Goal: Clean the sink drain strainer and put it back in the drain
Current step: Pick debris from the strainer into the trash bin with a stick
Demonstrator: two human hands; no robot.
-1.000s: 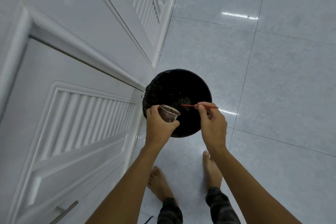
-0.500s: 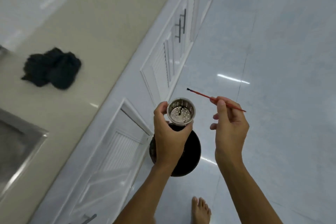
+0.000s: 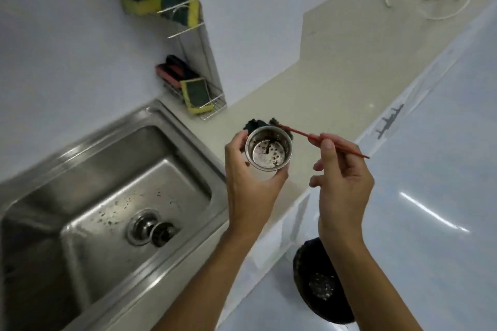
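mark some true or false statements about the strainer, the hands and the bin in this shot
1. The left hand holds the strainer. True.
2. The strainer sits in the drain. False: it is held over the counter, away from the drain.
3. The right hand pinches a thin red stick. True.
4. The strainer is spotless inside. False: dark residue clings inside it.
5. The black bin stands on the counter. False: the bin stands on the floor.

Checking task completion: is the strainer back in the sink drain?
No, the left hand holds the strainer up, clear of the drain.
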